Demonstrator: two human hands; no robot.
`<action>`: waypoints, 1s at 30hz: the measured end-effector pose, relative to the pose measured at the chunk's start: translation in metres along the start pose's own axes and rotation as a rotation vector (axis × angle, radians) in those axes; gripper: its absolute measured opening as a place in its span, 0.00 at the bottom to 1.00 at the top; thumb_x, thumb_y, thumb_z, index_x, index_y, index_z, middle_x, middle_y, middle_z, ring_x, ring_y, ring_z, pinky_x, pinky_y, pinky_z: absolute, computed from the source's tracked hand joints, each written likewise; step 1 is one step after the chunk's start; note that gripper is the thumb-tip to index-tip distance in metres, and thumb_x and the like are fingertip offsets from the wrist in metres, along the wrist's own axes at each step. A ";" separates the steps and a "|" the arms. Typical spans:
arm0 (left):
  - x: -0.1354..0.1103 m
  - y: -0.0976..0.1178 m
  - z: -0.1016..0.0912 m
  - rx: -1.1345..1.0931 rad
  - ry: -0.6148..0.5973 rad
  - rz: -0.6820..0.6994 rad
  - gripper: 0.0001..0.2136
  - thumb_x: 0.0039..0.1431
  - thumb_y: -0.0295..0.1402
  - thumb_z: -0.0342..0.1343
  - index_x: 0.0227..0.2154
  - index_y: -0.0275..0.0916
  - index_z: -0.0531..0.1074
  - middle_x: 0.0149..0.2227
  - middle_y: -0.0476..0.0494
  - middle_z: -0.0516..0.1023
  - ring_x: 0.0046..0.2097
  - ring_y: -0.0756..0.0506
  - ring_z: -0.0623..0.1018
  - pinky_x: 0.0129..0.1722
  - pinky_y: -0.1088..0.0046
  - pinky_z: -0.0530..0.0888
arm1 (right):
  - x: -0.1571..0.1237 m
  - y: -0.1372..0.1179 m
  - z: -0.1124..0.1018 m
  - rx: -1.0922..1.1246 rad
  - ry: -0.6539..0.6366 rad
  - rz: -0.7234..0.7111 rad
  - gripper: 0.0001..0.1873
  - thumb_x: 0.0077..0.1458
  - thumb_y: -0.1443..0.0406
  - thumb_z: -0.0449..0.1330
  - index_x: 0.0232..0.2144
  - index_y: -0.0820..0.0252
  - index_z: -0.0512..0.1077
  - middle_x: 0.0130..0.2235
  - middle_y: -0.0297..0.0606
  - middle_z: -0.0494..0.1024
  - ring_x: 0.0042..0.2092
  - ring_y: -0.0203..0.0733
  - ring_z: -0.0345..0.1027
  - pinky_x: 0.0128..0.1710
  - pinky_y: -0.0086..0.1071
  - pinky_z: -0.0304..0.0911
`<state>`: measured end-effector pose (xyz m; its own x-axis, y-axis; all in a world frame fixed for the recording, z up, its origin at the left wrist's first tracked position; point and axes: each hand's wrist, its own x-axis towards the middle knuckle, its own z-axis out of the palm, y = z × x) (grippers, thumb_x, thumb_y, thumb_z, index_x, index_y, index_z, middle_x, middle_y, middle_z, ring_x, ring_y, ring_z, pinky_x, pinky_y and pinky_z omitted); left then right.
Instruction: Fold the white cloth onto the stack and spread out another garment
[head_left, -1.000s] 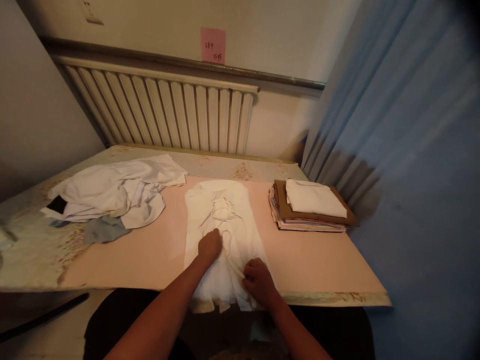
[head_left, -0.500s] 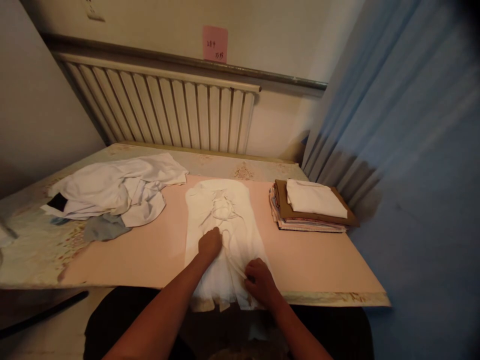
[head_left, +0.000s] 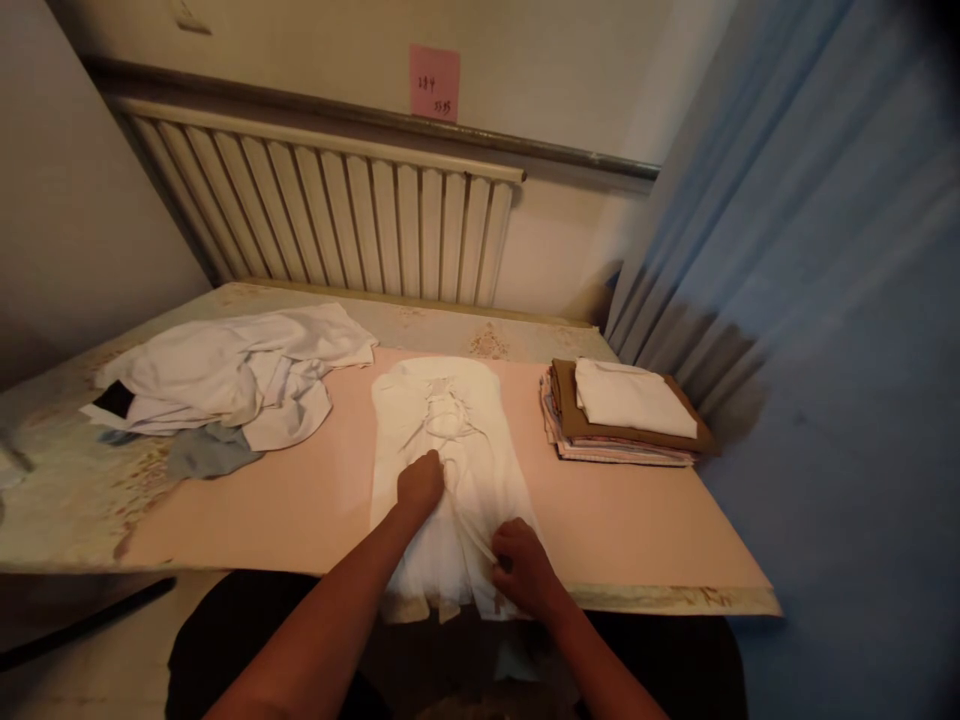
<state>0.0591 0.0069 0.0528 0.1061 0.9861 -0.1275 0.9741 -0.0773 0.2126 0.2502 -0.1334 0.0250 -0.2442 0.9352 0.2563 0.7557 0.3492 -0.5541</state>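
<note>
A white garment [head_left: 480,410] lies lengthwise on the pink mat [head_left: 622,525], its lower end reaching over the table's near edge. Wrinkles and a round gathered patch show near its upper middle. My left hand [head_left: 421,483] is closed on the garment's middle, knuckles up. Lower down and to the right, my right hand [head_left: 521,560] pinches the cloth by the garment's right side. A taut fold runs between the two hands. The fingertips of both hands are partly hidden.
A loose heap of white clothes [head_left: 217,370] lies at the left, with a grey cloth [head_left: 210,453] under its front. On the right sits a folded stack with a brown cloth [head_left: 566,400] and a white one [head_left: 634,397] on top. Behind are a radiator [head_left: 337,215] and blue curtain [head_left: 825,330].
The view has shifted very slightly. Both hands keep their grip on the white garment in nearly the same places.
</note>
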 end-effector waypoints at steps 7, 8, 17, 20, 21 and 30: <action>0.001 -0.001 0.000 0.007 0.006 0.008 0.12 0.68 0.35 0.39 0.43 0.37 0.66 0.43 0.36 0.78 0.45 0.40 0.78 0.41 0.64 0.70 | -0.004 -0.001 -0.001 -0.006 0.002 -0.008 0.13 0.32 0.76 0.51 0.19 0.58 0.50 0.27 0.31 0.61 0.36 0.38 0.55 0.35 0.32 0.47; 0.001 -0.001 0.000 0.006 0.007 0.007 0.12 0.68 0.35 0.39 0.43 0.37 0.66 0.43 0.36 0.78 0.45 0.40 0.78 0.41 0.65 0.70 | -0.004 -0.001 -0.001 -0.008 0.000 -0.009 0.13 0.32 0.76 0.51 0.19 0.57 0.50 0.27 0.31 0.61 0.36 0.38 0.55 0.35 0.32 0.47; 0.005 -0.001 0.000 0.002 0.017 0.000 0.12 0.68 0.35 0.40 0.42 0.37 0.66 0.42 0.36 0.78 0.45 0.40 0.78 0.40 0.65 0.70 | -0.006 0.001 -0.001 0.005 -0.002 -0.018 0.13 0.32 0.76 0.52 0.19 0.58 0.52 0.28 0.32 0.62 0.36 0.38 0.55 0.36 0.33 0.47; 0.006 -0.002 0.000 0.004 0.019 -0.005 0.12 0.68 0.35 0.40 0.42 0.37 0.66 0.42 0.36 0.78 0.44 0.41 0.78 0.40 0.65 0.70 | -0.006 0.000 -0.002 0.009 -0.009 -0.021 0.13 0.33 0.76 0.53 0.19 0.58 0.52 0.28 0.32 0.63 0.36 0.38 0.55 0.36 0.33 0.47; 0.006 -0.002 0.000 0.005 0.021 -0.005 0.12 0.68 0.35 0.39 0.42 0.36 0.66 0.42 0.36 0.78 0.44 0.40 0.78 0.40 0.65 0.70 | -0.006 0.000 -0.002 0.010 -0.013 -0.022 0.13 0.33 0.76 0.53 0.19 0.58 0.52 0.28 0.32 0.63 0.36 0.38 0.55 0.36 0.33 0.47; 0.008 -0.003 0.002 0.021 0.044 0.006 0.13 0.68 0.32 0.37 0.43 0.36 0.66 0.42 0.36 0.78 0.43 0.39 0.79 0.39 0.64 0.70 | -0.007 0.001 -0.005 0.005 -0.034 -0.039 0.15 0.32 0.77 0.53 0.19 0.57 0.51 0.29 0.32 0.63 0.36 0.39 0.55 0.36 0.33 0.48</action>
<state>0.0571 0.0144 0.0496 0.1034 0.9912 -0.0830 0.9775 -0.0858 0.1925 0.2554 -0.1403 0.0262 -0.2943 0.9222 0.2508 0.7419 0.3859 -0.5484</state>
